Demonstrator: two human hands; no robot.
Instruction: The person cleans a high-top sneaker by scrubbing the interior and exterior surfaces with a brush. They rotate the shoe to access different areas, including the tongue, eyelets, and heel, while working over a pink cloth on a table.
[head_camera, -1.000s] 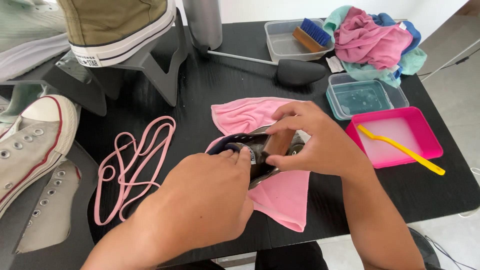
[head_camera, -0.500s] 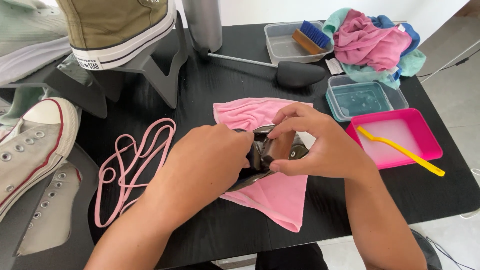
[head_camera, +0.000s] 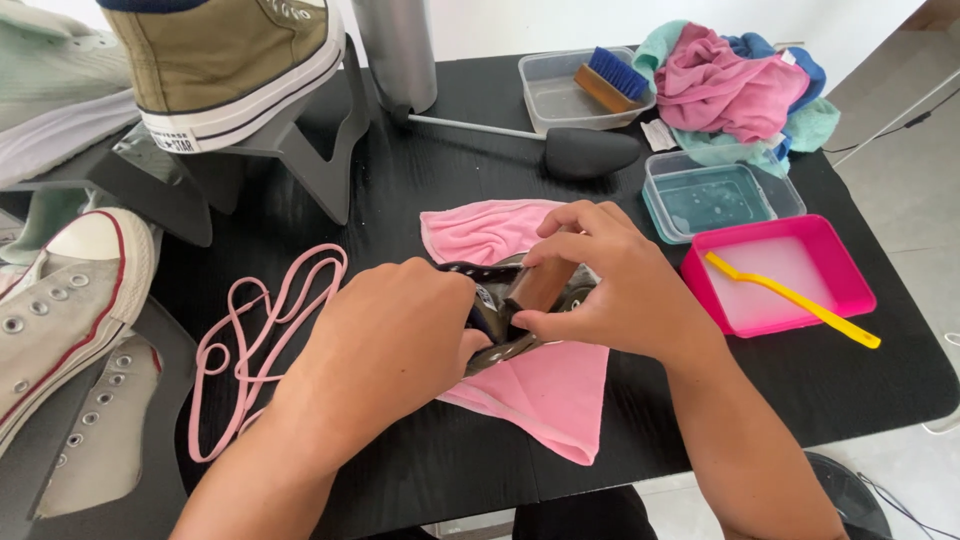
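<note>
Gripping a small dark shoe (head_camera: 505, 310) over a pink cloth (head_camera: 545, 385) on the black table (head_camera: 420, 190).

Left hand (head_camera: 385, 340) wrapping closed around the shoe's near end; right hand (head_camera: 600, 285) pinching its brown middle part between thumb and curled fingers. Lying just left: loose pink laces (head_camera: 255, 340). Sitting right: pink tray (head_camera: 780, 275) holding a yellow toothbrush (head_camera: 790, 300). Resting farther back: black shoe tree (head_camera: 585, 152), clear tub (head_camera: 715, 195), blue-bristled brush (head_camera: 610, 80), heaped rags (head_camera: 730, 90).
</note>
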